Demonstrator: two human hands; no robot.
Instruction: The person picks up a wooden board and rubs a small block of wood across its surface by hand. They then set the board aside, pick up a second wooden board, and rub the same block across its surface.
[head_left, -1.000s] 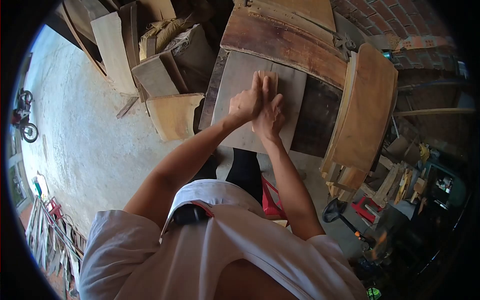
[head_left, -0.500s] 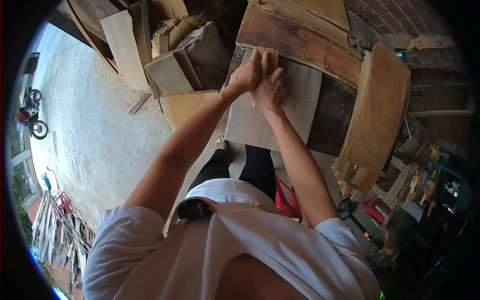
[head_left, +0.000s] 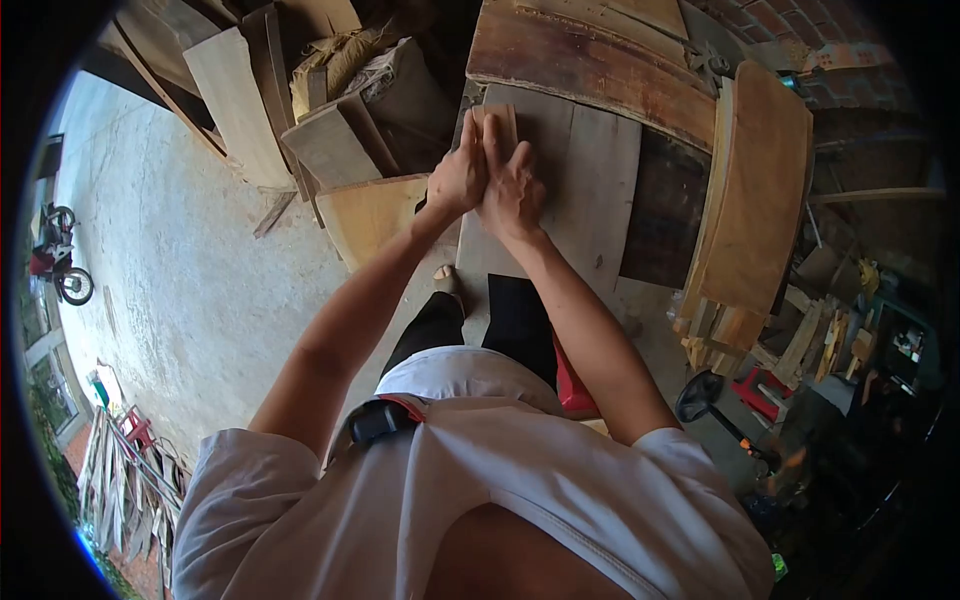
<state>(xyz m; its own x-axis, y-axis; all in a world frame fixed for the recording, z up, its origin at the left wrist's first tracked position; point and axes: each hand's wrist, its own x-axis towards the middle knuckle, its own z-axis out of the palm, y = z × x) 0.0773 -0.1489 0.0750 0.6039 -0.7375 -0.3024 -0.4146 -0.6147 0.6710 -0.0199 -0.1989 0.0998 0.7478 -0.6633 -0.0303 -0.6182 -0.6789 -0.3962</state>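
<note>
A small wooden block (head_left: pixel 506 122) lies on a wide pale board (head_left: pixel 590 190), near the board's far left part. My left hand (head_left: pixel 458 178) is closed at the block's left side, its fingers pointing forward. Pressed against it, my right hand (head_left: pixel 512 196) is wrapped over the block, with fingers on its top. Only the far end of the block shows; the underside and near end are hidden by my hands. Beyond the board lies a dark reddish plank (head_left: pixel 590 70).
Curved wooden panels (head_left: pixel 755 190) are stacked to the right. Planks (head_left: pixel 240 105) and a sack (head_left: pixel 395 85) stand at the back left. A yellowish board (head_left: pixel 375 215) adjoins the pale board's left side. A red stool (head_left: pixel 572 385) is by my legs.
Both hands and the block have moved left and slightly nearer to me over the pale board. The whole view has shifted slightly. The hands keep their hold.
</note>
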